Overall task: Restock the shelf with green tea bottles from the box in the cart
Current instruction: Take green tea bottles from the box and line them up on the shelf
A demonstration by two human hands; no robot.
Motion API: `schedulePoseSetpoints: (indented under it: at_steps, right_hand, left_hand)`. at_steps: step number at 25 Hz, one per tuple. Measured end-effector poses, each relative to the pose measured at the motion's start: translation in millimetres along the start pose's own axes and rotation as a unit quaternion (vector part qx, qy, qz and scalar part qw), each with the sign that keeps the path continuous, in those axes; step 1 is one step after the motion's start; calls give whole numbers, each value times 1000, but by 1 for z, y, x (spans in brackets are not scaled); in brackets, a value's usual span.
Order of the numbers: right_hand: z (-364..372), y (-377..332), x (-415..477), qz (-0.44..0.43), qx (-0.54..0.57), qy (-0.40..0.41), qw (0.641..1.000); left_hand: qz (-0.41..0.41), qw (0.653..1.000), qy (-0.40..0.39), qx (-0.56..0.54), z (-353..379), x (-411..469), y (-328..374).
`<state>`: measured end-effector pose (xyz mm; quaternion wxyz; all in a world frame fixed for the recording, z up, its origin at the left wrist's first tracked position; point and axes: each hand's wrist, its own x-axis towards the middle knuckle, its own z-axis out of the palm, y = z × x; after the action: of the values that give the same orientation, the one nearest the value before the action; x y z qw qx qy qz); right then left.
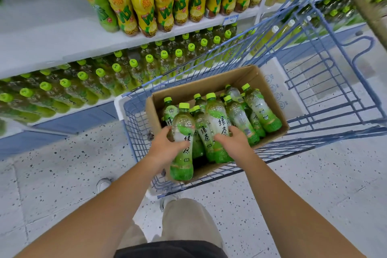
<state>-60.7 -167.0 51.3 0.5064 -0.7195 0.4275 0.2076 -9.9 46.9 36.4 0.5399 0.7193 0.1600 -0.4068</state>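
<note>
"Green tea bottles (238, 115) — where do they stand?"

"In the box (201, 81), caps up, leaning toward its far wall, packed close and touching. The box is open at the top and sits in the cart (326, 81), at the near left end of the basket. A white carton (278, 81) lies just beside it; its print is too blurred to read."

"State of the left hand?"

"The left hand (167, 144) grips one bottle (183, 119) at mid-body, with the thumb across the label and the fingers curled round the other side. This first bottle is nearly upright, and its base shows in front of the box's near wall."

"And the right?"

"The right hand (232, 140) grips a second bottle (215, 115) low on the body, fingers wrapped round it. That one stands among the others in the box, touching its neighbours on both sides."

"Shelves?"

"To the left of the cart and beyond it. The lower shelf (83, 107) carries rows of green-capped shelf bottles (83, 81), filled along its visible length. The upper shelf (62, 52) carries yellow bottles (144, 6), with a price tag (231, 20) on its front edge. The cart's far corner lies near the lower shelf; I cannot tell whether they touch."

"Anything further?"

"Speckled floor (62, 174) — and the person's trousers (184, 222) and one shoe (103, 183) by the cart's near end."
</note>
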Motion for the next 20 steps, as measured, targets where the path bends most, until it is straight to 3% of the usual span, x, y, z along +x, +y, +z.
schedulePoseSetpoints:
  at_steps: [6,20]
  right_hand:
    - [62,-42,-66,-65,9,-31,997]
    - [260,-202,-143,-199,-3,-53,979]
  left_hand:
    - [12,995,0,-101,-79,-49,6]
    - [135,972,66,-179,-325,-91,38]
